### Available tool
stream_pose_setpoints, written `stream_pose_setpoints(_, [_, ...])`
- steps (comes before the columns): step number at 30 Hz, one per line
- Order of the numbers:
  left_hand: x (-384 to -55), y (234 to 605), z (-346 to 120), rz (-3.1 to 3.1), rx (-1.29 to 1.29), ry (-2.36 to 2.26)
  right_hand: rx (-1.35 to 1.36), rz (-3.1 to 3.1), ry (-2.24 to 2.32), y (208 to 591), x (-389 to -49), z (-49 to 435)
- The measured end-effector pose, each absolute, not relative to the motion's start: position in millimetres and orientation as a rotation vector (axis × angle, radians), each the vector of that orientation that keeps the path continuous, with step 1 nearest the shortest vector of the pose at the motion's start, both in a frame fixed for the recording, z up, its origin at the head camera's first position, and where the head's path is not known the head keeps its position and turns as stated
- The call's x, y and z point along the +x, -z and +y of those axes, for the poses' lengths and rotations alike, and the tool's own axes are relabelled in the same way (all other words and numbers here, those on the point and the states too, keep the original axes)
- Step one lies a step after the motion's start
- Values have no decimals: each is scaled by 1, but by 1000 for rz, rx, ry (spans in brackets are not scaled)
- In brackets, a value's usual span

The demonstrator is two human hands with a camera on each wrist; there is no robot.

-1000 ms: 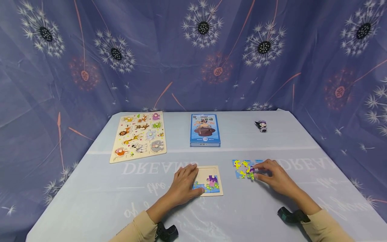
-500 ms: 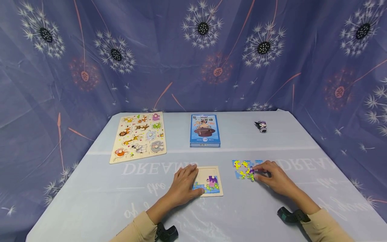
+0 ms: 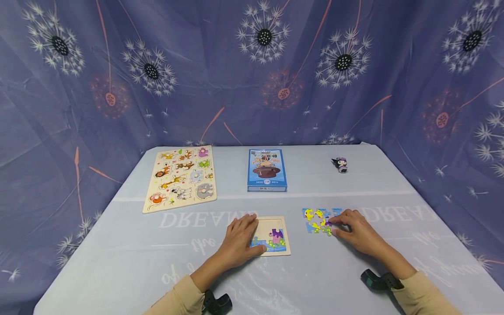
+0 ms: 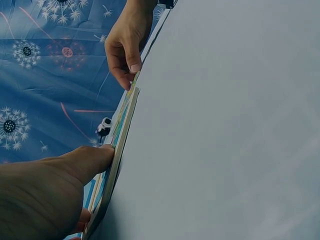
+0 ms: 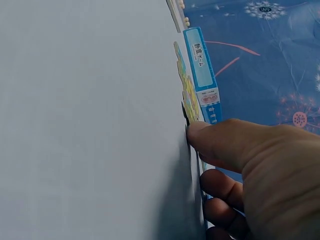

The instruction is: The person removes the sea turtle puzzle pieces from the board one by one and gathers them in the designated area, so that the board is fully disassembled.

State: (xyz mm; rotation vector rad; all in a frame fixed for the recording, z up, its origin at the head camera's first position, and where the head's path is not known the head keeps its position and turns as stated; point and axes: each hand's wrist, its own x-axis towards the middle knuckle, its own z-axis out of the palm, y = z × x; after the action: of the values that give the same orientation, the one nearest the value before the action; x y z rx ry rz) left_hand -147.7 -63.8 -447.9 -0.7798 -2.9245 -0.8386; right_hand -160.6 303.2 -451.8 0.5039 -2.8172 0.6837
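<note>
In the head view my left hand (image 3: 239, 243) rests on the left side of a small wooden puzzle tray (image 3: 288, 245). Its fingers lie extended over the frame and its thumb presses near the front edge. Blue, pink and purple pieces (image 3: 277, 240) fill the tray's lower right part. To the right, my right hand (image 3: 360, 232) pinches a purple puzzle piece (image 3: 329, 222) between thumb and forefinger, at the edge of a group of loose yellow and blue pieces (image 3: 315, 214). The hand partly covers that piece. The right wrist view shows the thumb (image 5: 205, 135) low at the tabletop, beside the pieces.
A wooden animal peg puzzle (image 3: 183, 179) lies at the back left. Behind the tray is a blue game box (image 3: 267, 169), and a small black and white figurine (image 3: 340, 164) stands at the back right. A dandelion-print cloth (image 3: 220, 78) hangs behind the table.
My right thumb and forefinger have shifted very slightly at the purple piece. My left hand and the tray stay where they were.
</note>
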Motion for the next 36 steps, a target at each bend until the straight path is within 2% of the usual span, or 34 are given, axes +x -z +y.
stream_pose_setpoints(16, [-146, 444, -63, -2904, -784, 867, 506, -2813, -681, 442, -157, 293])
stream_pose_setpoints(36, [-151, 440, -40, -2936, -813, 780, 720, -2867, -699, 432, -159, 205])
